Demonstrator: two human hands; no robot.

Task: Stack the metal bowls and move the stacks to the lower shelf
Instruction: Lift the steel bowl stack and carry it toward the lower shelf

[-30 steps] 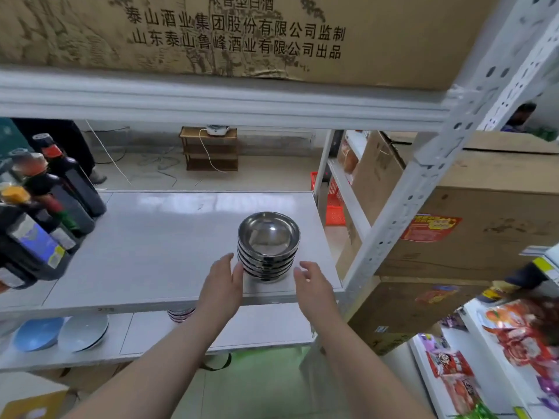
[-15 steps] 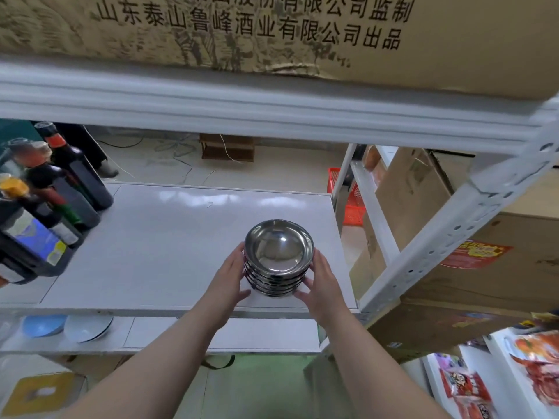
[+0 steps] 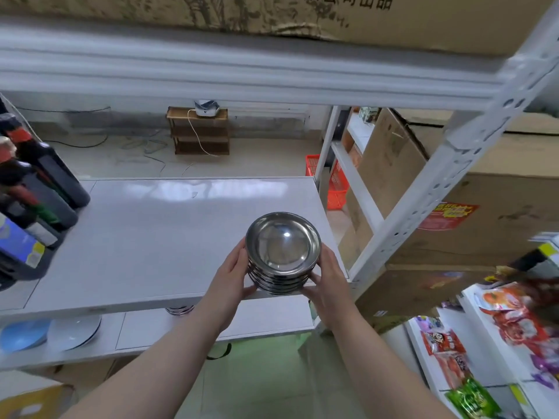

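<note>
At the front right edge of the white shelf [image 3: 169, 237], I see the stack of metal bowls [image 3: 282, 254] clasped from both sides: my left hand [image 3: 231, 275] presses its curled fingers against the left rims, my right hand [image 3: 328, 276] cups the right side.

Bowl stack [image 3: 282, 255] at shelf [image 3: 145, 237] front-right, bottles [image 3: 33, 201] left.

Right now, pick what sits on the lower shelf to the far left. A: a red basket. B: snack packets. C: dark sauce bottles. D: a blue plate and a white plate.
D: a blue plate and a white plate lie side by side on the lower shelf, at its left end.
</note>
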